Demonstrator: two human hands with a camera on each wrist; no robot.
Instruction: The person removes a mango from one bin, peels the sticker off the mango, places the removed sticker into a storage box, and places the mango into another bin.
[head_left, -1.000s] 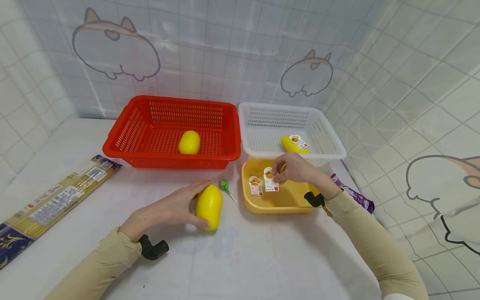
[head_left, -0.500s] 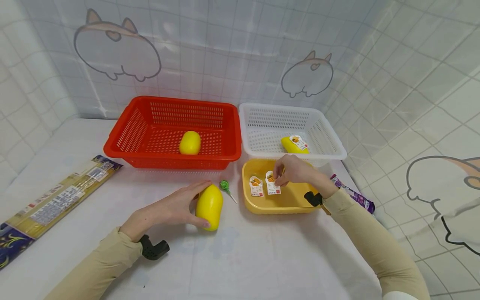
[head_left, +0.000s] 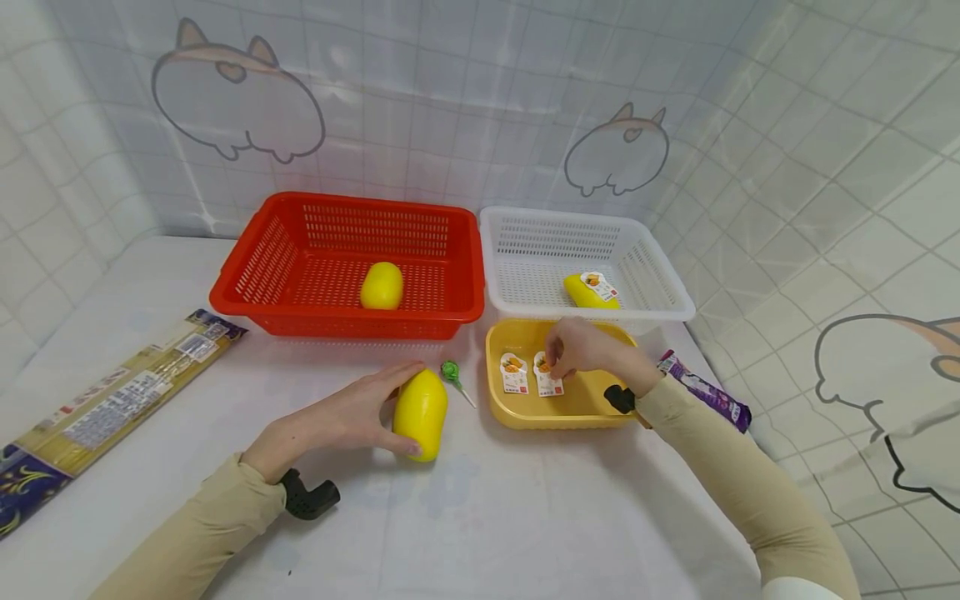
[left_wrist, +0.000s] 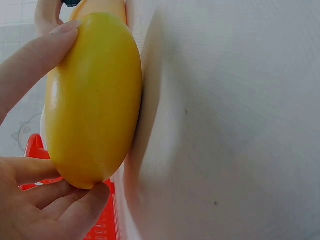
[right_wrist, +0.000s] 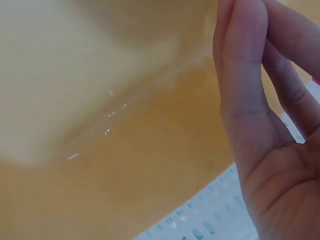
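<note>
In the head view my left hand [head_left: 341,421] grips a smooth yellow mango [head_left: 420,415] on the white tabletop. The left wrist view has the thumb at one end of this mango [left_wrist: 95,100] and the other fingers curled at its opposite end. My right hand [head_left: 588,346] reaches into a yellow tub [head_left: 558,419] and pinches the upper right of a mango-printed label [head_left: 548,382]. A similar label [head_left: 514,375] lies left of it. In the right wrist view thumb and fingertips meet at the top edge; the label is hardly seen there.
A red basket [head_left: 345,323] behind holds one mango [head_left: 382,286]. Beside it, a white basket [head_left: 588,312] holds a labelled mango [head_left: 588,293]. A green lollipop [head_left: 452,372] lies between mango and tub. Noodle packet [head_left: 120,408] at left, purple packet [head_left: 708,392] at right.
My right hand and the label it pinches have come slightly lower in the tub, the label now level with its neighbour. The left hand keeps its hold on the mango.
</note>
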